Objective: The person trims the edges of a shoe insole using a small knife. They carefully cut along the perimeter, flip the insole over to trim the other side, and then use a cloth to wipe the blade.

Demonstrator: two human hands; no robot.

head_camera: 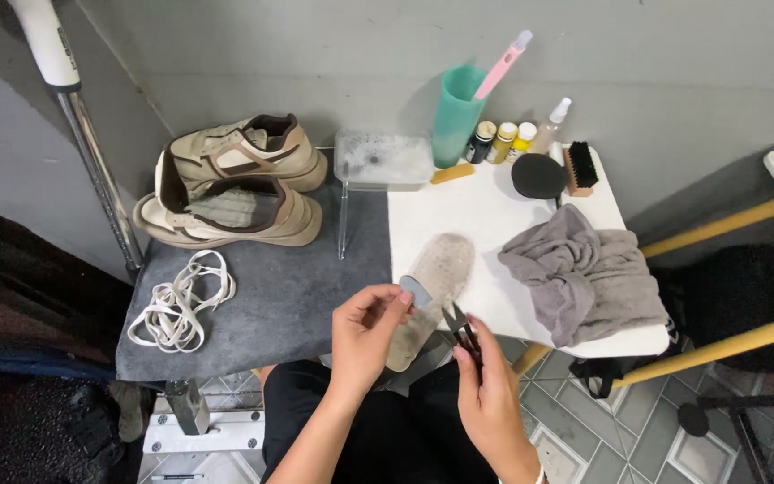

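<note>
The table [297,305] is split into a dark grey mat on the left half and a white board [485,215] on the right half. On the mat's far edge sit 2 beige sneakers [235,184], laceless, 1 leaning on the other. A crumpled grey towel [584,273] lies at the board's right edge. A tangle of white shoelaces [176,305] lies near the mat's left edge. At the far edge stand a clear tub of foamy water [382,159] and a teal cup [454,116] with a pink toothbrush [503,64] in it, then 3 small bottles, a spray bottle, a round black tin [537,175] and a wooden brush [580,168] toward the far right corner.

A worn, speckled insole [432,287] overhangs the table's near edge. The left hand [365,336] pinches a grey tab at the insole's near end between thumb and fingers. The right hand [490,399] is closed around small black thread snips [463,330], blades pointing up, just beside the insole.
</note>
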